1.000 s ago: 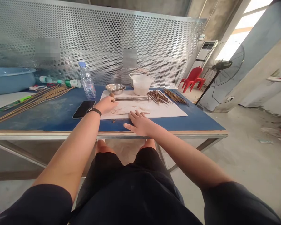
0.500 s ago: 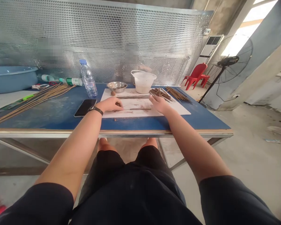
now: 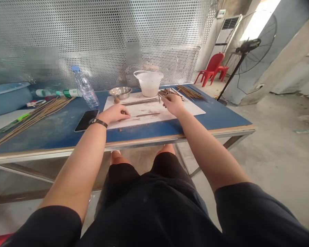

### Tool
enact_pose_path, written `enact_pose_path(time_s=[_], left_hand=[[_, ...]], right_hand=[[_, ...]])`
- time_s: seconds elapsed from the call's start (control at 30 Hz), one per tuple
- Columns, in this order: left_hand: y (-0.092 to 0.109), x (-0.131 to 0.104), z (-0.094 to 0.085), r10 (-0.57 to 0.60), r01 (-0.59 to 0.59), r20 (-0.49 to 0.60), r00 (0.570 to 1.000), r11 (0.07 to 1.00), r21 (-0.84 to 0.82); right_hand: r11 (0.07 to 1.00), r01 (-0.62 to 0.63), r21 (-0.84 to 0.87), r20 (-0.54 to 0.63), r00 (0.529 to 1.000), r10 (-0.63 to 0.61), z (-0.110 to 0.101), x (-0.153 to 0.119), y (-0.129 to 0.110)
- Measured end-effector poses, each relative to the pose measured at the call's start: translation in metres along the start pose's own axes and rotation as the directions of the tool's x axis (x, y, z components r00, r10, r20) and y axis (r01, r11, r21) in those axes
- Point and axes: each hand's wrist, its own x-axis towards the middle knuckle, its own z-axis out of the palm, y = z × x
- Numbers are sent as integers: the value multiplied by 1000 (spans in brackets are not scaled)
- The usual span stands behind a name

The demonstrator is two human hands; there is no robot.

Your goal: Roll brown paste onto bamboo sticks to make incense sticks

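Observation:
On the white board (image 3: 193, 109), a thin stick with a dark brown coated stretch (image 3: 148, 114) lies crosswise. My left hand (image 3: 117, 112) is at its left end, thumb and fingers pinched on the thin bare part. My right hand (image 3: 173, 104) is just above the board, right of the stick, with its fingers curled together; what they hold, if anything, is too small to make out. Behind the hands, several dark finished-looking sticks (image 3: 140, 102) lie side by side. A pile of short brown sticks (image 3: 167, 92) is just beyond my right hand.
A white bucket (image 3: 149, 84), a metal bowl (image 3: 120, 92) and a small brown ball (image 3: 116, 100) stand at the back. A phone (image 3: 86, 120) and water bottle (image 3: 86, 87) are left. Long thin sticks (image 3: 45, 111) and a blue basin (image 3: 9, 97) lie farther left; more sticks (image 3: 190, 92) lie right.
My right hand has lifted from beside the stick's right end and its fingers have curled in. My left hand keeps to the left end. The whole view has shifted and tilted slightly.

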Motion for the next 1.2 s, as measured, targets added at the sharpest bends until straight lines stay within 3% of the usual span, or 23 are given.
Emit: enact_pose_path(time_s=[0.2, 0.43, 0.6, 0.77, 0.97, 1.1, 1.2], left_hand=[[2, 6, 10, 63, -61, -58, 996, 997, 36], [18, 17, 26, 144, -142, -81, 986, 989, 30], [23, 15, 28, 155, -160, -188, 970, 987, -9], [19, 3, 16, 57, -73, -306, 950, 996, -41], [12, -3, 7, -29, -5, -370, 929, 996, -90], [13, -5, 6, -66, 21, -383, 921, 992, -121], [12, -6, 6, -82, 32, -378, 922, 990, -136]], right_hand=[[1000, 4, -27, 16, 1000, -4, 1, -1, 0], [992, 0, -123, 40, 999, 5, 3, 1, 4], [978, 41, -203, 148, 989, -11, 1, -2, -1], [962, 140, -235, 332, 942, -56, 2, -23, -10], [887, 313, -340, 530, 843, -94, 1, -79, -7], [889, 331, -317, 571, 815, -99, -11, -100, -1], [883, 338, -326, 581, 808, -95, -12, -97, -1]])
